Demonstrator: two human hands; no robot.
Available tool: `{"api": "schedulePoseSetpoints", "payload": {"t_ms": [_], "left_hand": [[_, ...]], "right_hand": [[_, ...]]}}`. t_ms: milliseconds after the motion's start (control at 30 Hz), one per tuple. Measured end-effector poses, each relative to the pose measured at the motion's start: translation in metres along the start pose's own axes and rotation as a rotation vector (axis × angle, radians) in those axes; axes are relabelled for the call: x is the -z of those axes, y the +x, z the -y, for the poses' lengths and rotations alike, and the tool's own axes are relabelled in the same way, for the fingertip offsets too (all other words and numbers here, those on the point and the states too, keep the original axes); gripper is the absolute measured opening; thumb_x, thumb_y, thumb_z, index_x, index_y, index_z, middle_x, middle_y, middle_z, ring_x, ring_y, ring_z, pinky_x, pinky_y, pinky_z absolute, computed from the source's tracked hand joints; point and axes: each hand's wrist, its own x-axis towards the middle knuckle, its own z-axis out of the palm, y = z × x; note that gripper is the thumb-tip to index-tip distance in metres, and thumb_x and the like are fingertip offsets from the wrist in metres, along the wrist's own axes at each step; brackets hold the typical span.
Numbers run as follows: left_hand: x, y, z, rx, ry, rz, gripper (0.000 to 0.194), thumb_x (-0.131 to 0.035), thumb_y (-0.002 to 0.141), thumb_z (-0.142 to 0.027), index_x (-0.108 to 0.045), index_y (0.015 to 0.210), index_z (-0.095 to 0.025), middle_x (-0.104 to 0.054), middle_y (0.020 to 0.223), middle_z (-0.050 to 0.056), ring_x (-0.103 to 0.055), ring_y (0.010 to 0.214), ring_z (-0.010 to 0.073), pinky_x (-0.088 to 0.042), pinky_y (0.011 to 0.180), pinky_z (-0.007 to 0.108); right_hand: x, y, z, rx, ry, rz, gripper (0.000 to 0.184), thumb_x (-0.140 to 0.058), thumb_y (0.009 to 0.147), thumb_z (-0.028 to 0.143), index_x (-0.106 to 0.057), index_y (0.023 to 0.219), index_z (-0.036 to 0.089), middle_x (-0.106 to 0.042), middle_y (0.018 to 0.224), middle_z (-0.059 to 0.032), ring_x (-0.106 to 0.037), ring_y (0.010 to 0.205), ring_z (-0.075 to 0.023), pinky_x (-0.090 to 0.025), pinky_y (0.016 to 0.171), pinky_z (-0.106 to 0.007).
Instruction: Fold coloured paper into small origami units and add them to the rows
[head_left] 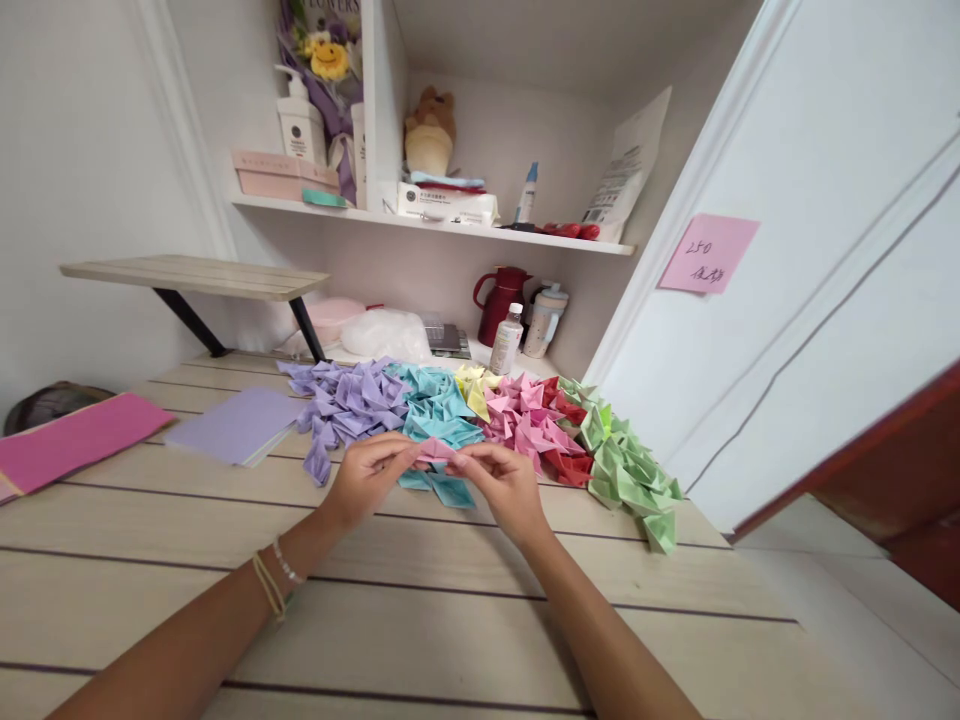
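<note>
Between my two hands, just above the tabletop, is a small piece of folded pink paper. My left hand pinches its left end between thumb and fingers, and my right hand pinches the right end. Behind them lies a row of folded paper pieces in heaps: purple, turquoise, a few yellow, pink, red and green. The turquoise heap is nearest, partly hidden by my hands.
Purple paper sheets and a magenta stack lie at the left. A small raised shelf stands on the table. Behind the heaps are a bottle, a dark red jug and a cup. A pink note sticks to the right panel.
</note>
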Motion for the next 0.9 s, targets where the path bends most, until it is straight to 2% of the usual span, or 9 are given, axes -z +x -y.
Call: {"api": "schedulePoseSetpoints", "payload": {"t_ms": [100, 167, 233, 333, 467, 533, 633, 833, 900], "left_hand": [[-0.004, -0.001, -0.003, 0.075, -0.073, -0.01, 0.025, -0.056, 0.078, -0.03, -0.07, 0.062, -0.018, -0.067, 0.071, 0.005, -0.061, 0.072, 0.0185, -0.05, 0.067, 0.027], [-0.008, -0.002, -0.001, 0.174, -0.16, -0.023, 0.022, -0.059, 0.075, -0.031, -0.07, 0.063, -0.017, -0.068, 0.071, 0.005, -0.062, 0.072, 0.0187, -0.051, 0.067, 0.027], [-0.011, -0.003, 0.003, 0.296, -0.274, -0.044, 0.017, -0.063, 0.072, -0.031, -0.071, 0.078, -0.017, -0.069, 0.073, 0.003, -0.064, 0.07, 0.0182, -0.052, 0.068, 0.029], [-0.013, -0.003, 0.009, 0.417, -0.406, -0.041, 0.038, -0.067, 0.068, -0.031, -0.064, 0.103, -0.017, -0.07, 0.079, 0.004, -0.066, 0.069, 0.018, -0.053, 0.07, 0.031], [-0.012, -0.003, 0.009, 0.448, -0.409, 0.067, 0.048, -0.068, 0.067, -0.03, -0.057, 0.112, -0.014, -0.069, 0.077, 0.005, -0.066, 0.072, 0.0184, -0.052, 0.07, 0.031], [-0.011, -0.003, 0.008, 0.445, -0.36, 0.128, 0.042, -0.067, 0.069, -0.03, -0.059, 0.107, -0.014, -0.068, 0.07, 0.003, -0.065, 0.066, 0.016, -0.051, 0.064, 0.027], [-0.012, -0.004, 0.008, 0.459, -0.352, 0.188, 0.025, -0.066, 0.069, -0.031, -0.065, 0.087, -0.013, -0.066, 0.067, 0.003, -0.061, 0.06, 0.0131, -0.048, 0.057, 0.023], [-0.012, -0.007, 0.014, 0.639, -0.607, 0.134, 0.019, -0.07, 0.067, -0.028, -0.061, 0.075, -0.014, -0.067, 0.07, 0.004, -0.063, 0.063, 0.0132, -0.05, 0.062, 0.025], [-0.012, -0.007, 0.014, 0.673, -0.658, 0.109, 0.018, -0.07, 0.067, -0.027, -0.06, 0.075, -0.013, -0.067, 0.071, 0.005, -0.063, 0.065, 0.0132, -0.051, 0.065, 0.026]], "right_hand": [[-0.003, 0.0, 0.0, -0.018, 0.006, -0.034, 0.019, -0.067, 0.069, 0.037, -0.067, 0.073, 0.019, -0.068, 0.069, -0.0037, -0.065, 0.068, -0.0205, -0.053, 0.066, -0.033], [-0.004, 0.0, -0.001, -0.037, 0.021, -0.058, 0.021, -0.067, 0.069, 0.038, -0.066, 0.074, 0.018, -0.068, 0.07, -0.0041, -0.065, 0.068, -0.02, -0.052, 0.066, -0.032], [-0.005, 0.001, -0.002, -0.06, 0.059, -0.081, 0.025, -0.068, 0.068, 0.037, -0.066, 0.083, 0.018, -0.068, 0.071, -0.0038, -0.065, 0.069, -0.0195, -0.052, 0.066, -0.032], [-0.004, 0.003, -0.005, -0.091, 0.094, -0.102, 0.03, -0.068, 0.067, 0.034, -0.064, 0.093, 0.019, -0.068, 0.072, -0.0029, -0.065, 0.069, -0.0186, -0.052, 0.067, -0.031], [0.0, 0.003, -0.008, -0.085, -0.018, -0.076, 0.019, -0.066, 0.069, 0.031, -0.068, 0.082, 0.017, -0.068, 0.073, -0.0043, -0.064, 0.067, -0.0181, -0.051, 0.064, -0.03], [0.002, 0.003, -0.009, -0.057, -0.111, -0.039, 0.016, -0.065, 0.069, 0.029, -0.068, 0.079, 0.017, -0.068, 0.073, -0.0046, -0.063, 0.066, -0.0181, -0.05, 0.061, -0.029], [0.004, 0.002, -0.008, -0.028, -0.175, 0.024, 0.013, -0.064, 0.07, 0.027, -0.069, 0.077, 0.017, -0.068, 0.072, -0.0046, -0.061, 0.064, -0.0175, -0.049, 0.06, -0.028], [-0.003, 0.002, -0.004, -0.089, 0.099, 0.071, 0.03, -0.065, 0.071, 0.03, -0.064, 0.099, 0.019, -0.068, 0.086, -0.0051, -0.063, 0.077, -0.0179, -0.05, 0.074, -0.032], [-0.004, 0.001, -0.005, -0.104, 0.122, 0.082, 0.031, -0.066, 0.069, 0.029, -0.064, 0.099, 0.019, -0.068, 0.086, -0.005, -0.064, 0.078, -0.0181, -0.05, 0.075, -0.032]]}}
